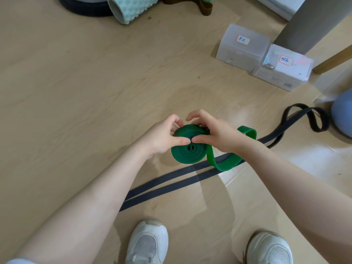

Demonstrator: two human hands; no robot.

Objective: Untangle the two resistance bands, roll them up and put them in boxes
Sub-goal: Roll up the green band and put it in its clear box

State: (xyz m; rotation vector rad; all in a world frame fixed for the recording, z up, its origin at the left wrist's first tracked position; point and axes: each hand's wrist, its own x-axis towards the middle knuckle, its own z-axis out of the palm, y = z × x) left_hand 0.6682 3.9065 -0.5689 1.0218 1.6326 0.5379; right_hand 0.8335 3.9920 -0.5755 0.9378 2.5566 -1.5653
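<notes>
Both hands [188, 134] pinch green band [187, 153] coil.

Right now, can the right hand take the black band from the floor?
Probably not yet: the right hand and left hand both grip the half-rolled green band. The black band lies uncovered on the floor just below.

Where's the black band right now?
In the head view the black band lies stretched on the floor, running from near the left shoe up to the right, under the green band both hands are rolling.
</notes>
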